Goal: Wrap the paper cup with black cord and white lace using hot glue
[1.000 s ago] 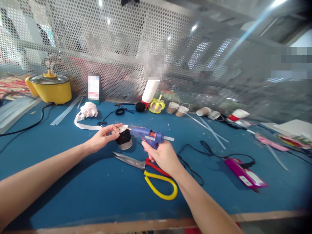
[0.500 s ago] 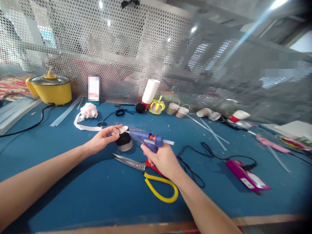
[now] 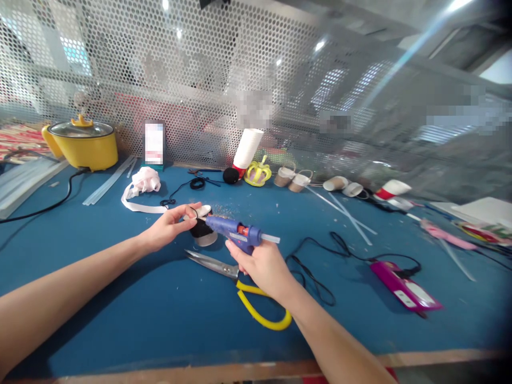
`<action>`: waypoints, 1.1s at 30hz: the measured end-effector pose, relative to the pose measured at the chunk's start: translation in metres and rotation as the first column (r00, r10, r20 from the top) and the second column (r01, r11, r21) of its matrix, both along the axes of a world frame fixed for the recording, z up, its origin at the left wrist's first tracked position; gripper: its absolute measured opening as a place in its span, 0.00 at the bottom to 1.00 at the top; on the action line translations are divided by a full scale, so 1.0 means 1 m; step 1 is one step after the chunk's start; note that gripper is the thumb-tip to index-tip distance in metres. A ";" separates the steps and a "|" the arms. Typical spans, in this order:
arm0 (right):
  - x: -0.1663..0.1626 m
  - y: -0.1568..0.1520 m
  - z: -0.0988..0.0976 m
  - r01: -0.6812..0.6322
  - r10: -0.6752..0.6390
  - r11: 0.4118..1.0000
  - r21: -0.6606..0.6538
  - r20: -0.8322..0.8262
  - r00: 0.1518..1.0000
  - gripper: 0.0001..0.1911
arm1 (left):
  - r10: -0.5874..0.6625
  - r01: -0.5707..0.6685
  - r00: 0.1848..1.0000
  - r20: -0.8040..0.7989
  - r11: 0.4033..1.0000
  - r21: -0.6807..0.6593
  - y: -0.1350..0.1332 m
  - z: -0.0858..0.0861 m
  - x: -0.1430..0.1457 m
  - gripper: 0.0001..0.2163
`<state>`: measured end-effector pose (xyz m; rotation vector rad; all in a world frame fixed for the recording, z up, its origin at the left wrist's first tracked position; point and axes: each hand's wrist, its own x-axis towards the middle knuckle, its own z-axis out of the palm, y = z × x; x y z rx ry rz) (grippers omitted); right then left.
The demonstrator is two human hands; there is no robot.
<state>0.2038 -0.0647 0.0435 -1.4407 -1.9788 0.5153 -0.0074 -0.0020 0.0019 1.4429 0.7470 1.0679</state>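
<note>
A small paper cup (image 3: 205,240) wrapped in black cord stands on the blue table, its pale lower band showing. The fingers of my left hand (image 3: 176,224) are pinched at the cup's rim, with a thin black cord (image 3: 196,213) at the fingertips; their exact hold is partly hidden. My right hand (image 3: 266,266) is wrapped around the handle of a blue hot glue gun (image 3: 232,229), a clear glue stick (image 3: 271,238) jutting from its back. The gun's nozzle points left, close to the cup's rim and my left fingertips. Large scissors (image 3: 264,317) lie below the gun, partly hidden by my right hand.
A white ribbon bundle (image 3: 146,180) lies behind my left hand. Further back are a yellow pot (image 3: 90,149), stacked paper cups (image 3: 248,149), a yellow crown-like piece (image 3: 258,173) and small handled cups (image 3: 285,175). A purple power strip (image 3: 404,285) and cable lie right.
My right hand has moved the glue gun slightly left and down, its nozzle nearer the cup's rim. My left hand stays nearly still at the cup.
</note>
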 end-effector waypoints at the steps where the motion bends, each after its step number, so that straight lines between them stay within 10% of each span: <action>1: 0.000 0.000 0.000 -0.005 0.005 1.000 -0.003 -0.005 1.000 0.13 | -0.004 0.004 1.000 0.001 1.000 0.000 0.000 0.000 0.000 0.09; 9: 0.007 0.007 0.006 0.048 -0.069 0.983 -0.176 -0.116 0.991 0.16 | -0.045 0.046 0.998 0.034 0.999 -0.027 0.001 0.001 -0.001 0.09; 33: 0.012 0.016 0.005 0.044 -0.066 0.985 -0.166 -0.125 0.990 0.17 | -0.049 0.050 0.998 0.039 0.998 -0.026 0.002 -0.002 -0.001 0.09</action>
